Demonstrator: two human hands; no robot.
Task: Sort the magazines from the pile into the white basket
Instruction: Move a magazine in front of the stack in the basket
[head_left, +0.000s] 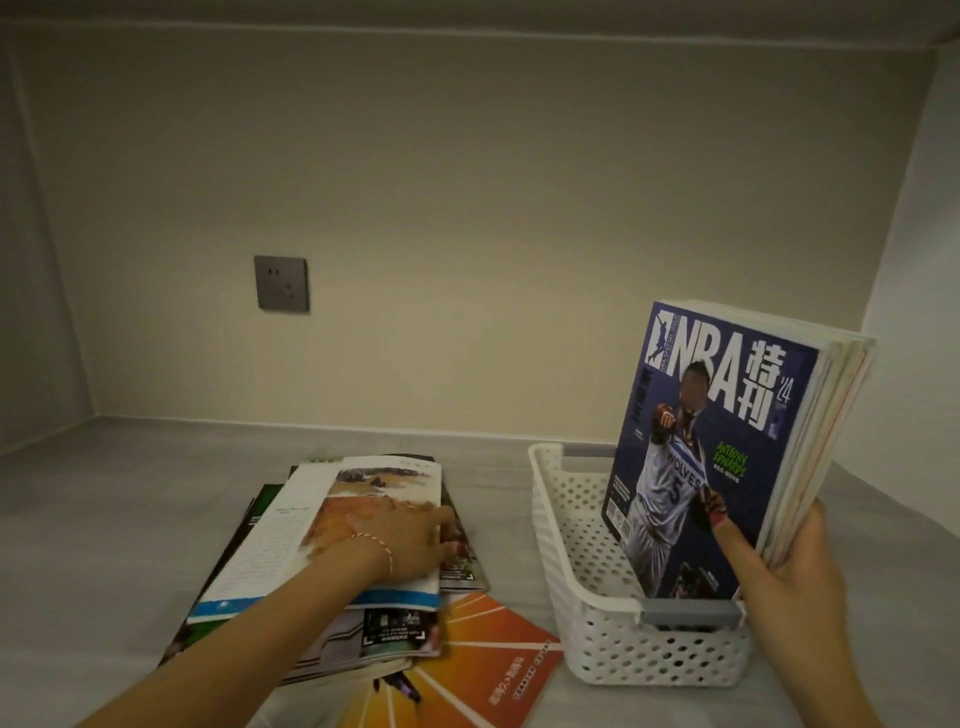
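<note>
Grey counter (130, 519): magazines (727, 441) upright in white basket (597, 623).

Plain beige back wall (467, 208), dark grey square wall socket (281, 283) at left, pale grey matte tabletop (130, 509), dim warm light, white side wall (919, 260) at rt.

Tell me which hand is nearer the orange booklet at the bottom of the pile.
Left. The left hand rests on the landscape magazine directly above the orange booklet; the right hand holds upright magazines in the white basket.
</note>
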